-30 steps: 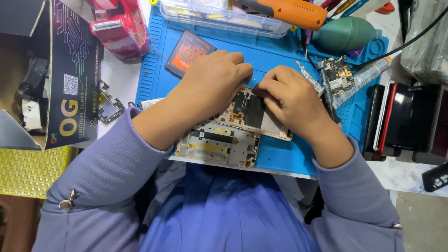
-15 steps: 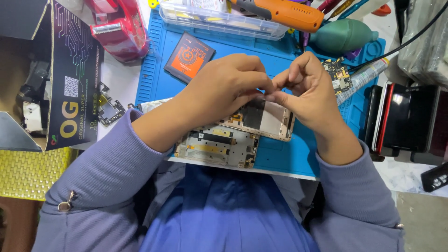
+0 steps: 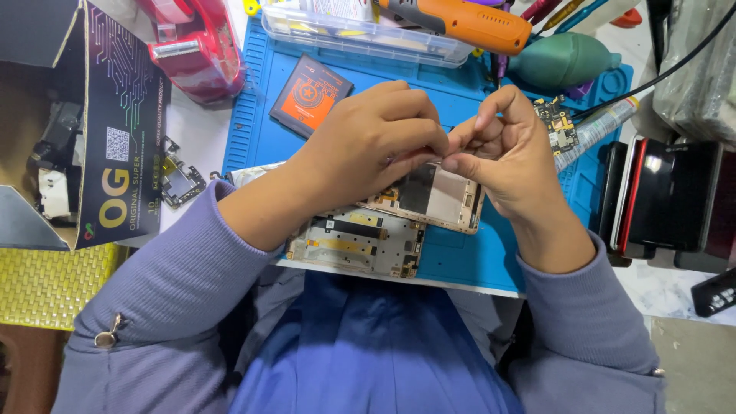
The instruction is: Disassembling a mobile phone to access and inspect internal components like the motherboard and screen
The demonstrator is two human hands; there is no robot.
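Both hands pinched together above the opened phone frame (image 3: 441, 195) — left hand (image 3: 368, 149) and right hand (image 3: 510, 153) fingertips meet on something tiny, unclear what. Step looks like fine part handling — a steady pinch seems needed.

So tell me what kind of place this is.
Most likely a phone repair bench: an opened phone frame under both hands, lying on a blue repair mat, with a loose circuit board and an orange electric screwdriver nearby.
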